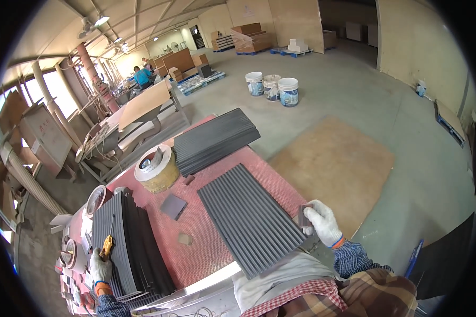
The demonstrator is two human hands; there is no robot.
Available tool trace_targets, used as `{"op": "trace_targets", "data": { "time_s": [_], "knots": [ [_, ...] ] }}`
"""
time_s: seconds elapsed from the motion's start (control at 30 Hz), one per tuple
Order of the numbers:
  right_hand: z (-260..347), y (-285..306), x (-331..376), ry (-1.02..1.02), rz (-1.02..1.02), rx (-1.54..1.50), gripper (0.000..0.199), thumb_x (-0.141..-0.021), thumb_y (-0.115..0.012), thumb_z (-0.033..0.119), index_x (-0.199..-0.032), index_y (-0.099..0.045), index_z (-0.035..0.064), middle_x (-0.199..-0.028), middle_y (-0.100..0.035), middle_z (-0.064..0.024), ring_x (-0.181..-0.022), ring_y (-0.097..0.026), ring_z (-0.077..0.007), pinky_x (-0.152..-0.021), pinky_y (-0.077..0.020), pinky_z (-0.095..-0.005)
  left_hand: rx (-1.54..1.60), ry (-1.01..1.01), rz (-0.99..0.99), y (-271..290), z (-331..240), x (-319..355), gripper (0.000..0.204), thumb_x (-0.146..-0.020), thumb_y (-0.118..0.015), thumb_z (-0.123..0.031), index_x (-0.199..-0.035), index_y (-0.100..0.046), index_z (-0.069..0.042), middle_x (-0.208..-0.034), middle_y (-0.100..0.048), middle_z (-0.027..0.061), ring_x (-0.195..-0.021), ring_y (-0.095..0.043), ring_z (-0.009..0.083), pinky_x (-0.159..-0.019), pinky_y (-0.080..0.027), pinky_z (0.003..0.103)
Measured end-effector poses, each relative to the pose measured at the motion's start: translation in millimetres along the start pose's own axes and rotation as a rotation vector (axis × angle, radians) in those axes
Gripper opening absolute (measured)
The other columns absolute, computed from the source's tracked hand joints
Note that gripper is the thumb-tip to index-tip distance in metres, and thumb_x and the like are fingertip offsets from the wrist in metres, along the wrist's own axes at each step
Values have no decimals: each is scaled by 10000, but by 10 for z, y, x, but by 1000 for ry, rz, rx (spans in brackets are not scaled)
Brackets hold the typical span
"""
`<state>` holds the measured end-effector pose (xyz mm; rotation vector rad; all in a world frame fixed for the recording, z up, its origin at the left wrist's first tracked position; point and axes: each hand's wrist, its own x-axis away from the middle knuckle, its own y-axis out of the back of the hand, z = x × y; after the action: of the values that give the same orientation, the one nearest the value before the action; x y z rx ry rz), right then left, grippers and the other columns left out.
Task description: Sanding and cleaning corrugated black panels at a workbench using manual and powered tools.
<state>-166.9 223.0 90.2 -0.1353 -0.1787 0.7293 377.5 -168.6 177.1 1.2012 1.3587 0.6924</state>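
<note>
A long dark grey ribbed panel (250, 217) lies flat across the red mesh-patterned tabletop (206, 240), just before the person. Its right edge is met by the right hand (320, 222), white-gloved, whose grip is closed on a small dark block (304, 216); an edge-sanding step is judged to be in hand, and steady passes along that edge would be called for. The gloved left hand (100, 266) is clenched on a yellow-handled tool (107, 246) over a stack of similar ribbed panels (126, 245).
</note>
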Motion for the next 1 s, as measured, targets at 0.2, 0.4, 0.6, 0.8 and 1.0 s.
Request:
{"op": "trace_targets", "data": {
  "time_s": [0.2, 0.4, 0.6, 0.8, 1.0],
  "knots": [
    [169, 99, -81, 41, -47, -25, 180, -997, -525, 193, -1011, -569, 20, -695, -604, -64, -476, -528, -116, -461, -455, -268, 320, -4, 71, 432, -507, 73, 741, -783, -618, -10, -1501, -444, -69, -806, -582, 84, -674, -557, 149, -670, -486, 269],
    [211, 120, -197, 55, -84, -95, 197, -998, -538, 212, -1034, -578, 23, -693, -604, -56, -474, -522, -110, -445, -432, -249, 422, 160, 620, 1161, -1606, 735, 484, -811, -646, -17, -1293, -599, -18, -860, -577, 67, -772, -612, 191, -744, -504, 316],
    [60, 150, -234, 27, -128, -207, 176, -999, -565, 208, -1051, -608, 45, -750, -599, -25, -530, -531, -82, -455, -426, -221, 318, -446, 477, 956, -2438, 1541, 371, -842, -673, -8, -1208, -608, -9, -1038, -651, 135, -933, -663, 257, -823, -535, 349],
    [-58, 371, -227, 58, -211, -236, 194, -1003, -570, 228, -1049, -609, 43, -715, -602, -32, -513, -525, -78, -453, -428, -222, 511, -514, 791, 93, -3414, 2225, 459, -861, -726, -113, -1292, -579, -54, -1065, -702, 174, -951, -712, 322, -815, -561, 397],
    [-149, 675, -228, 130, -416, -242, 211, -1010, -564, 234, -1077, -613, 40, -739, -612, -39, -515, -531, -90, -445, -431, -220, 344, -761, 790, -419, -4159, 2619, 383, -896, -705, -423, -1095, -629, -105, -826, -687, 147, -764, -695, 371, -672, -548, 471]
  ]
}}
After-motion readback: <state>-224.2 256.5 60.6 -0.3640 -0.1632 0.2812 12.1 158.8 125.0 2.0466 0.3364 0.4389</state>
